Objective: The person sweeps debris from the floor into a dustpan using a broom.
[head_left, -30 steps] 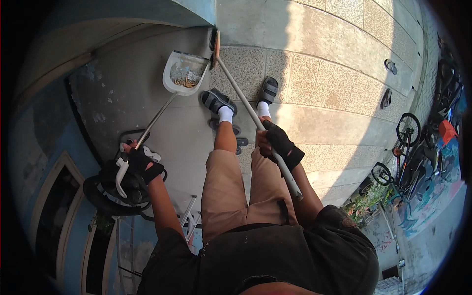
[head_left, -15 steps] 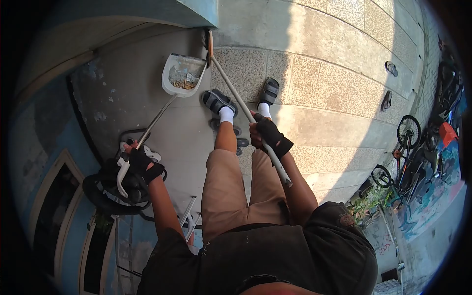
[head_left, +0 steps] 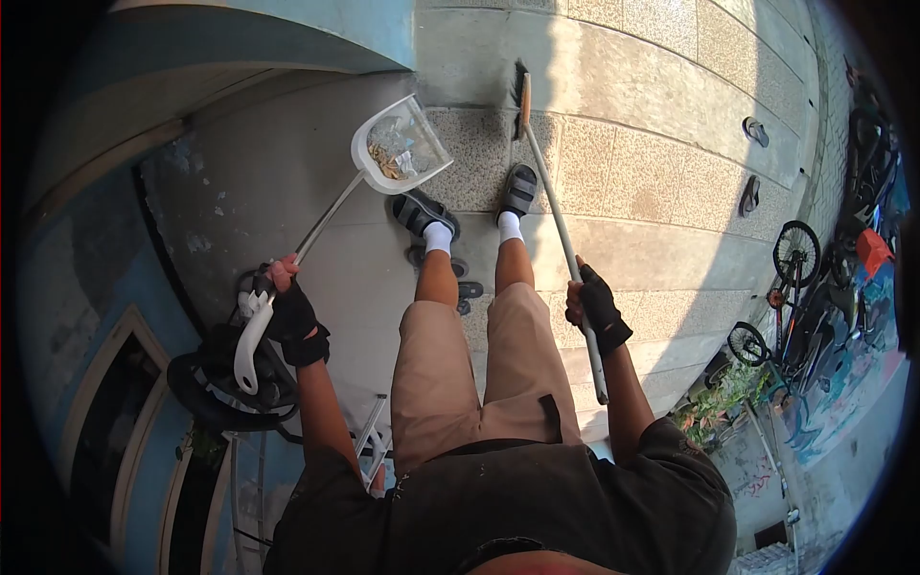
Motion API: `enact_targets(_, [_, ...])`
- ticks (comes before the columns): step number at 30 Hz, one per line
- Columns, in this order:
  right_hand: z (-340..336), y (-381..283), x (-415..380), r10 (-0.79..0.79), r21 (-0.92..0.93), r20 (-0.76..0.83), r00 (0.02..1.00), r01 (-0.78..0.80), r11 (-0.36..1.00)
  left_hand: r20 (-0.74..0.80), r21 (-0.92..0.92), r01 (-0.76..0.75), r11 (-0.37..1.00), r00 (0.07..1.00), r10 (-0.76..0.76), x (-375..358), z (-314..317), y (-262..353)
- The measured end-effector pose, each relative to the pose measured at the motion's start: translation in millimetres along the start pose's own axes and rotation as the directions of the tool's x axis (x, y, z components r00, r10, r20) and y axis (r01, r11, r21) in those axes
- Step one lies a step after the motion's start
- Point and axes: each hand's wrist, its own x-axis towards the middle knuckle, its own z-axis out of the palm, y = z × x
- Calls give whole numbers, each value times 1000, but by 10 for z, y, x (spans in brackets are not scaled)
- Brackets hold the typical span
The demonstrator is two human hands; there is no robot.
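Observation:
My left hand (head_left: 292, 316), in a black fingerless glove, is closed round the long metal handle of a white dustpan (head_left: 361, 149). Dry leaves and bits of litter (head_left: 391, 161) lie in the pan, which tilts to the right ahead of my left foot. In my right hand (head_left: 596, 305), gloved the same way, is the pole of a broom (head_left: 525, 107). Its orange head with dark bristles is on the paving at the sunlight's edge, apart from the pan. Both my feet, in dark sandals (head_left: 518, 190), stand between the two tools.
A blue wall corner (head_left: 369, 38) juts out at the upper left. Beside my left hand is a black looped object (head_left: 206, 383); a metal ladder (head_left: 372, 426) is near my left elbow. Two loose sandals (head_left: 750, 195) lie on the right, near bicycles (head_left: 795, 254) and an orange item (head_left: 872, 251).
The broom has swung right, away from the dustpan, with my right hand moving outward. The dustpan has shifted right and turned its open side rightward. My right foot has moved slightly.

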Motion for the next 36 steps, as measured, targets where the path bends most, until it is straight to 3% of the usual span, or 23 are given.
enact_targets(1, [-93, -15, -8, -24, 6, -28, 999, 24, 1000, 2, -1, -4, 1000, 1000, 4, 32, 132, 153])
enact_targets(4, [-320, -24, 13, -20, 12, -84, 996, 21, 1000, 277, -56, -131, 990, 950, 141, 135, 554, 730])
enact_targets(5, [-383, -16, 31, -37, 37, -92, 995, 40, 999, 280, -56, -136, 989, 949, 146, 193, 708, 850])
enact_targets(7, [-458, -14, 59, -54, 71, -99, 994, 62, 996, 388, -246, -204, 948, 875, 289, 339, 1065, 1070])
enact_targets(13, [-513, -139, 5, -21, 131, -91, 996, 33, 991, 414, -344, -285, 894, 809, 417, 939, 2348, 1597])
enact_targets(18, [-605, -199, -33, -3, 124, -31, 999, 7, 992, 483, -488, -354, 798, 652, 585, 1410, 3216, 2060])
enact_targets(22, [-645, -244, -44, 4, 128, -11, 1000, -2, 992, 511, -403, -416, 815, 637, 577, 1805, 3833, 2197])
enact_targets(24, [-649, -266, -28, -9, 129, 3, 1000, 9, 992, 589, 0, -644, 765, 618, 521, 1903, 3995, 2419])
enact_targets(27, [-574, -255, 4, 4, 139, -7, 1000, -3, 990, 589, -118, -704, 701, 519, 620, 2208, 4357, 2338])
enact_targets(28, [-535, -232, 14, 1, 146, -16, 1000, 1, 989, 578, -251, -620, 743, 520, 629, 2291, 4436, 2254])
enact_targets(29, [-483, -206, 21, -4, 155, -25, 1000, 8, 988, 587, -254, -622, 741, 510, 629, 2394, 4520, 2159])
enact_targets(31, [-342, -232, 42, -6, 171, -22, 1000, 9, 985, 620, -169, -809, 562, 356, 699, 2611, 4726, 2093])
enact_targets(32, [-275, -222, 10, 10, 168, -22, 1000, -6, 986, 697, -96, -798, 596, 373, 612, 2686, 4803, 2044])
enact_targets(35, [10, -229, -1, 20, 63, -50, 999, -17, 998, 742, -40, -810, 585, 368, 561, 2870, 4924, 1776])
enact_targets(36, [103, -283, -18, 29, -66, -77, 997, -35, 997, 685, -142, -787, 601, 360, 634, 2922, 4976, 1653])
